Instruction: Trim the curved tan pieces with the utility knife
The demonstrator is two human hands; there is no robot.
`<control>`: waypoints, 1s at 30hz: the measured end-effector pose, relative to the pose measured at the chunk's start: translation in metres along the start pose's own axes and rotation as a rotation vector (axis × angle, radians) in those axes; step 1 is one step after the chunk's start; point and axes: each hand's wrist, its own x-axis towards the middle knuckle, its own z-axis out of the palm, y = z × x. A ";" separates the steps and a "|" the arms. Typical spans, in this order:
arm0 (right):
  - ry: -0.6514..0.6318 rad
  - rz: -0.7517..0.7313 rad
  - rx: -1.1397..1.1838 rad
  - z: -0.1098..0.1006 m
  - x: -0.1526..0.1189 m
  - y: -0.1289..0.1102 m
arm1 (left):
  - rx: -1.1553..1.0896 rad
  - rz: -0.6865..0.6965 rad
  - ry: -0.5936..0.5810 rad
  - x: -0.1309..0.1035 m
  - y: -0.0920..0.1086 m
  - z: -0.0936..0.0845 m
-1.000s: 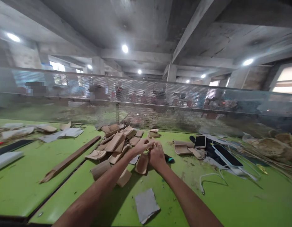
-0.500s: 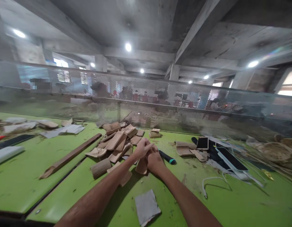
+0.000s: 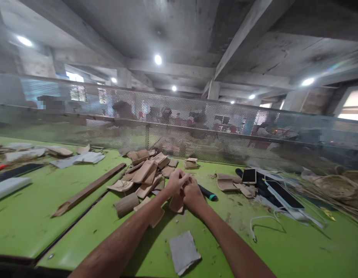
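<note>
Wood pieces (image 3: pixel 145 172), brown and mostly curved, lie in a loose heap on the green tabletop (image 3: pixel 239 243), just beyond my left forearm and reaching close to my hands. One curved piece (image 3: pixel 176 204) shows directly below my fingers, partly covered by them. My left hand (image 3: pixel 176 182) and right hand (image 3: pixel 192 192) meet above it, fingers bent and bunched together, the left fingertips resting against the right hand; whether I am pinching something small between them I cannot tell, because the fingers hide it. Just beside my right hand lies a dark handle (image 3: pixel 207 192) with a teal band near its end. Nearer to me, between my forearms, a grey square (image 3: pixel 184 251) lies flat and apart from the heap. To the left, a long wooden strip (image 3: pixel 89 189) slants across the tabletop, close to the dark seam. On the right are a few more brown scraps (image 3: pixel 227 181), a small phone (image 3: pixel 249 175), a larger phone (image 3: pixel 285 195) and a white cable (image 3: pixel 265 217) that curls toward me. Behind everything runs a mesh screen (image 3: pixel 179 125), with shapes blurred beyond it.
</note>
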 end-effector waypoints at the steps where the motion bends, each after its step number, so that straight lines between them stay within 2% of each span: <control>1: 0.019 -0.007 -0.006 -0.002 0.000 -0.001 | -0.003 -0.014 0.001 -0.001 -0.002 0.001; 5: 0.088 -0.019 -0.073 -0.006 0.000 -0.006 | -0.054 0.021 0.011 -0.002 -0.003 0.005; 8: 0.129 -0.029 -0.096 -0.011 0.000 -0.009 | -0.173 0.080 -0.006 0.000 -0.001 0.004; 12: 0.229 -0.028 -0.095 -0.016 0.000 -0.010 | -0.244 0.062 0.136 0.002 -0.001 0.000; 13: 0.247 -0.028 -0.099 -0.015 0.000 -0.010 | -0.231 0.061 0.126 0.002 0.000 -0.001; 16: 0.257 -0.062 -0.131 -0.007 0.000 -0.009 | -0.189 0.114 -0.029 -0.001 0.004 -0.002; 20: 0.226 -0.107 -0.146 0.001 -0.001 -0.008 | -0.286 0.059 -0.132 -0.004 0.013 -0.002; 24: 0.145 -0.140 -0.098 -0.005 -0.001 -0.009 | -0.360 -0.025 -0.264 -0.001 0.016 -0.009; 28: -0.058 -0.145 -0.070 -0.007 -0.002 -0.011 | -0.236 0.024 -0.212 -0.001 0.011 -0.014; 30: -0.109 -0.120 -0.066 -0.005 -0.002 -0.011 | -0.131 0.047 -0.156 0.000 0.008 -0.013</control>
